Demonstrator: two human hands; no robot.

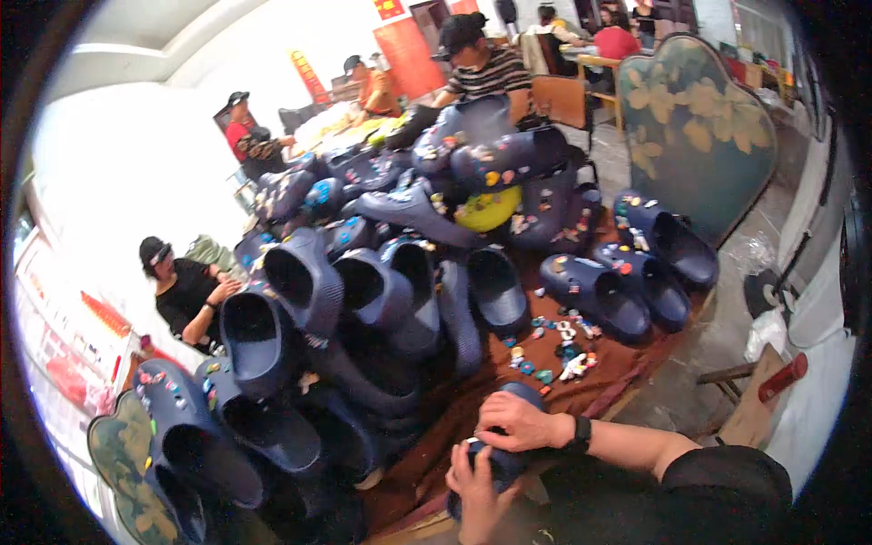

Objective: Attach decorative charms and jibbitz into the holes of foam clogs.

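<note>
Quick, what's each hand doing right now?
Left hand: closed around a dark blue clog.
Right hand: bent over that clog; whether it's pinching anything can't be told.

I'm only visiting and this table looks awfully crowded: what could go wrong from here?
Loose charms lie scattered on the brown cloth, just beyond the right hand; a careless reach might scatter them. The heap of dark blue clogs is piled unevenly, with some tilted or on end, so a bump could make it slide. The rightmost clog sits near the table's edge and might be nudged off.
</note>
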